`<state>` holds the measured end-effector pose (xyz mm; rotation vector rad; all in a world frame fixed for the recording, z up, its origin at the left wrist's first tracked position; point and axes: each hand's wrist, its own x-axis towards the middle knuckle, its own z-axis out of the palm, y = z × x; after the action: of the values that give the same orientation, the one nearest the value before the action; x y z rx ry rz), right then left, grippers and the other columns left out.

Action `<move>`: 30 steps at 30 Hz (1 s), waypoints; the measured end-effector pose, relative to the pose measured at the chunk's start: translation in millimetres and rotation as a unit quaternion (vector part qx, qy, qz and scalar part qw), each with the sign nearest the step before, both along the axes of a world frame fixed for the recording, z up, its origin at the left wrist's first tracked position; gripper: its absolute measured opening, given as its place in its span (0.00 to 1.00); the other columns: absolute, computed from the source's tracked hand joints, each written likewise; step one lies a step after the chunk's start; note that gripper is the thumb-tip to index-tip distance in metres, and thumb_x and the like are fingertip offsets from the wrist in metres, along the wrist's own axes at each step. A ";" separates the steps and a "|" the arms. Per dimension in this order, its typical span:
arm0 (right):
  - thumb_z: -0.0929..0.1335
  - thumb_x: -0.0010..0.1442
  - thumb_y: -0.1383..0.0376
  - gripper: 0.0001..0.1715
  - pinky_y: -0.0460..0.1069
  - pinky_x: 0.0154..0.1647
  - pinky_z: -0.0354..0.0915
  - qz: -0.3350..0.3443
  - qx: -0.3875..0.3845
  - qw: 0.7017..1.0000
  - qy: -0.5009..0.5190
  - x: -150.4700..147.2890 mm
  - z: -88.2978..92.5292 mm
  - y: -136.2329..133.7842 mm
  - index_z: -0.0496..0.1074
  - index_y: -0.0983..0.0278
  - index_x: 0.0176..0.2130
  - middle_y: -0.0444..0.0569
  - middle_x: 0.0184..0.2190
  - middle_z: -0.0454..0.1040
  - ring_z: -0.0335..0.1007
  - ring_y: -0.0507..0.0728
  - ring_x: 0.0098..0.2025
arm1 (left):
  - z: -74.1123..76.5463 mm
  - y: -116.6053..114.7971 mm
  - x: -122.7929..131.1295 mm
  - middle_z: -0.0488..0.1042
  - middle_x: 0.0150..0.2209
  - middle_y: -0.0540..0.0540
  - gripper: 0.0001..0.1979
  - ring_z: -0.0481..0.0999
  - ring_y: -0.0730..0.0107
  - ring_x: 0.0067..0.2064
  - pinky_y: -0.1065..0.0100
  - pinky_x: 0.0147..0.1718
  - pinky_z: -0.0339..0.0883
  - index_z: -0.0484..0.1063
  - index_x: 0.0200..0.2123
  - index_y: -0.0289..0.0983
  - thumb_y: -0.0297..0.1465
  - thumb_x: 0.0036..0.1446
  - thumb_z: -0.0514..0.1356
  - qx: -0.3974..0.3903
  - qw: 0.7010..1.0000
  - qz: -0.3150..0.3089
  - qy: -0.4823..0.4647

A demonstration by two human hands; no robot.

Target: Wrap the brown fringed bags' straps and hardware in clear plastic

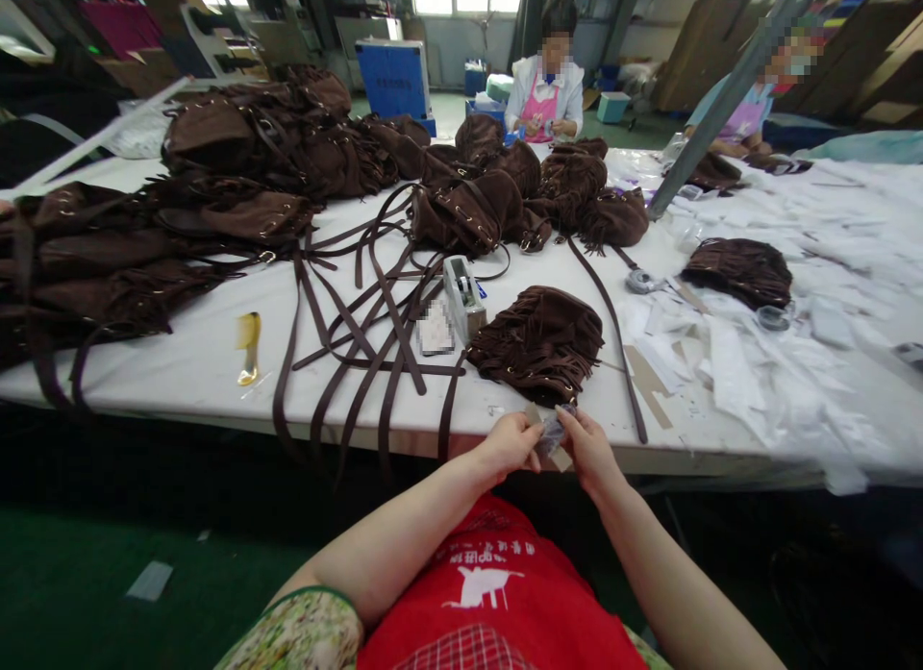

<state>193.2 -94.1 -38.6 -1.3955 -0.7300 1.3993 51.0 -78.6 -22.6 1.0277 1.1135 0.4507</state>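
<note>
At the table's front edge, my left hand (514, 441) and my right hand (586, 447) pinch a small greyish plastic-wrapped piece (552, 432) between them. Tan card-like bits stick out of it; what the wrapping holds is too small to make out. Just beyond my fingers lies a dark brown fringed bag (540, 338), its cord and gold eyelets toward me. To its left a grey tape dispenser (465, 300) stands beside a small white card (436, 328). A brown strap (606, 324) runs along the bag's right side.
Brown bags (252, 151) are heaped at the left and back of the white table (216, 362). Loose straps (361, 334) hang over the front edge. A yellow comb (249, 348) lies left. White paper scraps (750, 362) cover the right. A grey pole (721, 112) rises there; two people (546, 93) sit opposite.
</note>
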 end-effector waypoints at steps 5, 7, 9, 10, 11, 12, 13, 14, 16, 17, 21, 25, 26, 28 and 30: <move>0.71 0.49 0.46 0.25 0.43 0.14 0.52 -0.005 -0.001 1.000 -0.022 -2.3 3.3 1.7 0.64 0.63 0.27 0.36 0.13 0.59 0.53 0.47 0.14 | -10.3 -1.4 -3.1 0.71 0.23 0.52 0.11 0.60 0.82 0.12 0.77 0.11 0.53 0.68 0.37 0.33 0.36 0.61 0.53 0.103 0.993 -0.018 -0.052; 0.71 0.48 0.46 0.25 0.43 0.13 0.51 0.006 -0.006 1.000 -0.030 -1.5 5.4 3.4 0.64 0.63 0.26 0.36 0.13 0.59 0.53 0.46 0.13 | -12.8 -3.1 -3.6 0.73 0.27 0.50 0.12 0.61 0.82 0.12 0.77 0.11 0.54 0.68 0.38 0.33 0.36 0.61 0.53 0.110 0.991 -0.023 -0.067; 0.71 0.48 0.45 0.26 0.42 0.11 0.50 0.022 -0.026 0.998 -0.047 0.5 6.3 4.2 0.64 0.63 0.26 0.36 0.12 0.59 0.53 0.46 0.12 | -14.9 -4.6 -4.2 0.74 0.28 0.49 0.13 0.62 0.83 0.13 0.77 0.11 0.54 0.67 0.39 0.33 0.37 0.61 0.52 0.107 0.991 -0.024 -0.075; 0.71 0.48 0.44 0.26 0.42 0.10 0.49 0.035 -0.045 0.997 -0.057 1.8 6.2 4.0 0.64 0.63 0.26 0.36 0.11 0.59 0.52 0.46 0.11 | -15.7 -5.0 -4.8 0.74 0.29 0.49 0.14 0.62 0.83 0.13 0.77 0.11 0.54 0.67 0.39 0.33 0.38 0.61 0.52 0.105 0.991 -0.025 -0.081; 0.69 0.50 0.43 0.26 0.42 0.09 0.48 0.053 -0.067 0.994 -0.064 3.3 5.9 3.4 0.64 0.63 0.27 0.36 0.11 0.60 0.52 0.46 0.10 | -16.5 -5.0 -5.6 0.74 0.29 0.49 0.15 0.63 0.83 0.13 0.77 0.11 0.54 0.67 0.40 0.33 0.39 0.60 0.53 0.103 0.990 -0.029 -0.090; 0.67 0.51 0.42 0.27 0.42 0.08 0.47 0.074 -0.089 0.991 -0.066 4.9 5.5 2.4 0.65 0.63 0.27 0.37 0.10 0.59 0.52 0.47 0.09 | -17.0 -4.6 -6.6 0.74 0.30 0.49 0.16 0.62 0.83 0.13 0.77 0.11 0.54 0.67 0.41 0.33 0.40 0.60 0.53 0.100 0.989 -0.036 -0.100; 0.66 0.53 0.41 0.27 0.42 0.08 0.47 0.098 -0.109 0.987 -0.061 6.5 5.1 1.4 0.66 0.63 0.27 0.37 0.10 0.59 0.52 0.47 0.09 | -17.2 -4.0 -7.8 0.75 0.31 0.49 0.17 0.62 0.84 0.13 0.77 0.11 0.54 0.68 0.43 0.33 0.41 0.60 0.54 0.097 0.988 -0.045 -0.109; 0.64 0.54 0.41 0.28 0.42 0.08 0.47 0.119 -0.121 0.984 -0.051 7.8 4.6 0.3 0.66 0.63 0.27 0.38 0.10 0.60 0.52 0.47 0.09 | -17.1 -3.2 -9.3 0.75 0.32 0.49 0.18 0.62 0.84 0.13 0.77 0.12 0.55 0.68 0.44 0.33 0.42 0.59 0.54 0.094 0.987 -0.055 -0.116; 0.64 0.55 0.41 0.28 0.42 0.09 0.50 0.135 -0.121 0.983 -0.022 9.3 4.2 -1.0 0.68 0.64 0.28 0.40 0.11 0.63 0.55 0.47 0.10 | -15.8 -1.3 -12.3 0.75 0.31 0.49 0.19 0.62 0.84 0.14 0.77 0.13 0.56 0.69 0.43 0.32 0.43 0.59 0.54 0.087 0.985 -0.084 -0.120; 0.65 0.54 0.42 0.28 0.42 0.10 0.51 0.129 -0.116 0.985 -0.008 9.2 4.2 -1.3 0.68 0.64 0.28 0.40 0.13 0.65 0.56 0.47 0.11 | -14.8 -0.5 -13.7 0.74 0.28 0.50 0.19 0.63 0.84 0.14 0.78 0.13 0.55 0.69 0.42 0.32 0.43 0.59 0.54 0.083 0.985 -0.098 -0.115; 0.70 0.49 0.43 0.27 0.43 0.14 0.56 0.086 -0.076 0.992 0.044 4.5 4.9 -1.0 0.70 0.65 0.30 0.44 0.18 0.71 0.62 0.49 0.16 | -11.3 1.9 -15.3 0.66 0.14 0.55 0.23 0.64 0.78 0.12 0.79 0.13 0.52 0.69 0.37 0.32 0.47 0.61 0.50 0.049 0.992 -0.104 -0.057; 0.71 0.46 0.43 0.28 0.45 0.21 0.63 0.077 -0.049 0.993 0.075 -0.9 4.1 -3.2 0.70 0.65 0.29 0.45 0.20 0.72 0.66 0.51 0.20 | -9.8 4.3 -9.0 0.65 0.11 0.54 0.21 0.66 0.74 0.12 0.78 0.13 0.53 0.67 0.35 0.33 0.45 0.62 0.48 0.031 0.997 -0.073 0.002; 0.72 0.46 0.44 0.27 0.45 0.21 0.62 0.074 -0.046 0.993 0.074 -1.6 3.6 -3.9 0.69 0.65 0.28 0.45 0.20 0.72 0.65 0.51 0.19 | -9.6 4.7 -6.9 0.65 0.11 0.53 0.20 0.66 0.74 0.12 0.78 0.12 0.53 0.67 0.35 0.33 0.44 0.63 0.47 0.031 0.997 -0.071 0.011; 0.72 0.46 0.44 0.26 0.45 0.20 0.61 0.061 -0.043 0.995 0.062 -2.7 2.2 -5.1 0.69 0.64 0.28 0.43 0.19 0.71 0.63 0.50 0.18 | -9.3 4.3 -2.9 0.64 0.10 0.54 0.19 0.65 0.74 0.11 0.77 0.12 0.52 0.67 0.33 0.33 0.42 0.63 0.46 0.039 0.996 -0.073 0.024; 0.72 0.46 0.45 0.25 0.45 0.20 0.61 0.039 -0.040 0.997 0.045 -4.1 0.3 -5.6 0.68 0.63 0.29 0.42 0.19 0.70 0.63 0.50 0.18 | -9.8 1.5 0.7 0.62 0.09 0.54 0.20 0.63 0.74 0.10 0.77 0.11 0.51 0.67 0.33 0.33 0.40 0.64 0.44 0.055 0.995 -0.073 0.029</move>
<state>189.1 -99.7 -38.3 -1.3687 -0.6832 1.5569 51.7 -77.1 -32.4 1.2167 1.0646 0.3694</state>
